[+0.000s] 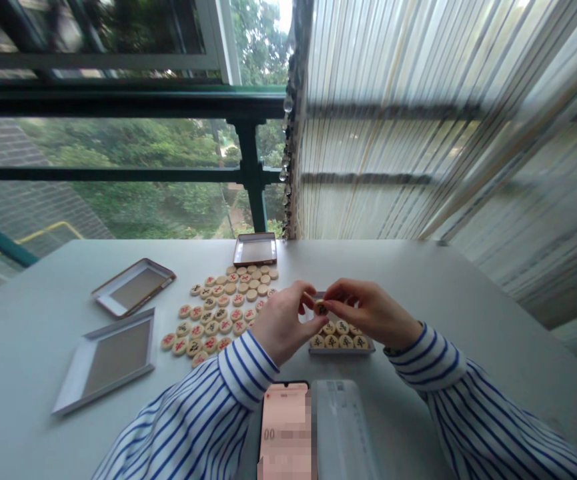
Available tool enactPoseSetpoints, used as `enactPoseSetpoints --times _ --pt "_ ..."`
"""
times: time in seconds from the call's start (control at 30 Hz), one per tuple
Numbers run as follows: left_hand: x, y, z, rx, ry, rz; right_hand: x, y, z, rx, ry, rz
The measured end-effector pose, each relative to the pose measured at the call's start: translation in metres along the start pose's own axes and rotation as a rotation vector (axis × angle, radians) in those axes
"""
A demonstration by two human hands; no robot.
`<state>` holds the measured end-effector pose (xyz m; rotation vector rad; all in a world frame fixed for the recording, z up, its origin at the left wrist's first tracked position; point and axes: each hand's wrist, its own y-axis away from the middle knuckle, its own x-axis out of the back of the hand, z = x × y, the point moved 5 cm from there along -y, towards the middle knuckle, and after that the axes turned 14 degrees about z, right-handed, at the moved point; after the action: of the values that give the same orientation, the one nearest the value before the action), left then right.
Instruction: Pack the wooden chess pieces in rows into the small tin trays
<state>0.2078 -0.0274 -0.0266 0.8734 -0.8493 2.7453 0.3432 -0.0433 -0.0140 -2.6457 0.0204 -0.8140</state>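
"We're live over the open box (341,352); we see the round piece (321,307) held up above its far part, between two sets of fingertips!"

"And how do we read the hands?"

"Both narrow; the right hand (368,310) pinches the piece from the right, thumb and finger together; the left hand (284,321) closes on it from the left, thumb just below."

"Which way does it point?"

"Its black-marked face tilts up toward us; it's a round disc, so we find no long axis across that face; under it, black-marked pieces (346,342) sit face up in left-to-right rows!"

"And to the left?"

"Loose pieces (211,327), red-marked, black-marked and plain-topped, spread across the white table (508,373); nearer us, a phone (288,417) lies lengthwise away from us."
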Motion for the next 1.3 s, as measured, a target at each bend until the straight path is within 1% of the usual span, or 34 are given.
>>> enactPoseSetpoints --times 0.1,0.17,0.33,0.73,0.97,1.2,1.3 --pt "-0.0003 -0.0006 -0.0049 0.111 0.115 -0.055 0.0017 -0.0008 0.0002 0.001 0.009 0.008" --pt "-0.0003 -0.0013 -0.0069 0.161 0.178 -0.079 0.0025 -0.0010 -0.0002 0.009 0.006 0.008" --pt "0.0019 -0.0037 -0.0082 0.209 0.238 -0.077 0.0045 -0.0015 -0.0013 0.014 0.008 0.025" --pt "0.0054 -0.0064 -0.0068 0.223 0.289 -0.050 0.0032 -0.0010 -0.0014 0.015 0.008 -0.002" --pt "0.0049 -0.0077 -0.0094 0.224 0.300 -0.068 0.0021 -0.0005 -0.0024 0.012 0.000 -0.033" --pt "0.0072 -0.0080 -0.0077 0.222 0.291 -0.062 0.0035 -0.0007 -0.0004 -0.005 0.018 -0.028" --pt "0.0076 -0.0072 -0.0077 0.208 0.258 -0.086 0.0039 -0.0011 0.0003 -0.005 0.030 -0.018"
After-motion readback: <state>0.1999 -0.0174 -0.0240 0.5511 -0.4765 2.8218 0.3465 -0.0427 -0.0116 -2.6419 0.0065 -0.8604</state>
